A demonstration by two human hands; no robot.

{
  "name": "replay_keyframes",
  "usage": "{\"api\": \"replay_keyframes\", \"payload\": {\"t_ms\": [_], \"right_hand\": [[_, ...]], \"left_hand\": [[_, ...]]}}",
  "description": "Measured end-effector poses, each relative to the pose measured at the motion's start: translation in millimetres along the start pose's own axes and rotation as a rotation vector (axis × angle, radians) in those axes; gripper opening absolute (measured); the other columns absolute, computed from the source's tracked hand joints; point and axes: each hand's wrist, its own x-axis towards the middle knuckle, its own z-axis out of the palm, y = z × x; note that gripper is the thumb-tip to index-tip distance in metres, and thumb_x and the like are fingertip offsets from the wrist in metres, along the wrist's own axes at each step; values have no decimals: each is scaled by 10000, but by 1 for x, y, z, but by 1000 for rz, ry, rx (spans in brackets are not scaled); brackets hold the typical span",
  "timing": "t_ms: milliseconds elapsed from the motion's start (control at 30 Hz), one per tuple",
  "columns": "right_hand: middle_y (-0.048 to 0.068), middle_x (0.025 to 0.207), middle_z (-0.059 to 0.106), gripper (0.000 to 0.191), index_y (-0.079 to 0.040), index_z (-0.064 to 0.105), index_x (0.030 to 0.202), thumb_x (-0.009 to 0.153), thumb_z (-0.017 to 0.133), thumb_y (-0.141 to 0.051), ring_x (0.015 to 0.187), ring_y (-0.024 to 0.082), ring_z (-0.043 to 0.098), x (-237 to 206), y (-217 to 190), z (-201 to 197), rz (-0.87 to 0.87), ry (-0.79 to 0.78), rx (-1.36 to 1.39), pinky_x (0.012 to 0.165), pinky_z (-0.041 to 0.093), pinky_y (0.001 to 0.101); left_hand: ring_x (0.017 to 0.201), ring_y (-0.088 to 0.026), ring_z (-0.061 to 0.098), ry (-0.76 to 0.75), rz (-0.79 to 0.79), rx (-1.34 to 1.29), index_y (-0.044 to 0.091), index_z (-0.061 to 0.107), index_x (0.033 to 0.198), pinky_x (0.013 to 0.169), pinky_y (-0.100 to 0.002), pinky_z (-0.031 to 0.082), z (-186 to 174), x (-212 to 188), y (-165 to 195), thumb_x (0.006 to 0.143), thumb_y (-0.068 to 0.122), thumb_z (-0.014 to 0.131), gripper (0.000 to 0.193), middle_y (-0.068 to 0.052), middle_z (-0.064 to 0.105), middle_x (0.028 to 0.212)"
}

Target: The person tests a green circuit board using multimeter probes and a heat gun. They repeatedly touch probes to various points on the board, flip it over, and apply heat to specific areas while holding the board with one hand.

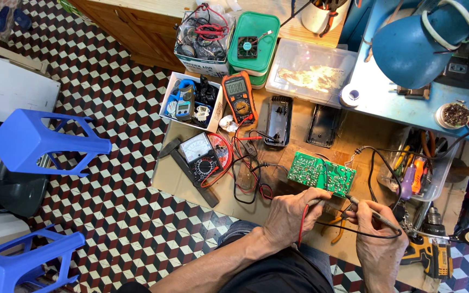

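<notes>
A green circuit board (321, 173) lies on a brown cardboard sheet (180, 179). My left hand (294, 214) grips a probe with a red lead, its tip at the board's near edge. My right hand (378, 239) grips a probe with a black lead (367, 210), its tip touching the board's near right corner. Both leads run back across the cardboard. An orange digital multimeter (239, 97) lies upright at the back, left of the board. A black analog meter (201, 154) sits tilted further left.
Two black plastic case halves (278, 120) lie behind the board. Boxes of parts, a green-lidded tub (255, 40) and a clear tub (308, 70) line the back. A blue lamp (413, 46) overhangs the right. A tray of tools (416, 168), a yellow drill (430, 249), blue stools (44, 141).
</notes>
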Motion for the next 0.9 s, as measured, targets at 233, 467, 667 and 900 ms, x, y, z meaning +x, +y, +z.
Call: {"api": "replay_keyframes", "payload": {"t_ms": [233, 467, 667, 900], "right_hand": [[168, 927, 745, 262, 92, 673, 1141, 1058, 607, -147, 873, 179, 740, -6, -39, 20, 31, 4, -34, 799, 596, 283], [155, 932, 744, 251, 92, 673, 1132, 1060, 608, -140, 870, 165, 732, -6, -76, 36, -23, 2, -16, 802, 588, 275], [121, 929, 726, 229, 86, 665, 1107, 1050, 619, -131, 852, 143, 730, -1, -94, 37, -101, 3, 98, 785, 594, 256], [124, 909, 747, 215, 81, 674, 1100, 1031, 619, -115, 855, 153, 745, 23, -114, 44, -95, 18, 1, 771, 596, 263]], "left_hand": [[715, -269, 709, 4, -3, -6, 144, 580, 1206, 597, -384, 550, -40, 11, 7, 970, 75, 687, 269, -80, 707, 894], [739, -262, 728, 15, -21, -6, 147, 605, 1192, 614, -373, 567, -72, 29, 15, 973, 95, 701, 244, -72, 735, 952], [913, -259, 770, 53, 57, -122, 145, 605, 1235, 739, -336, 622, -86, 41, 22, 942, 39, 688, 322, -66, 750, 1198], [869, -255, 771, 8, 14, -119, 120, 603, 1234, 717, -331, 619, -92, 74, 18, 941, 23, 700, 323, -74, 754, 1150]]}}
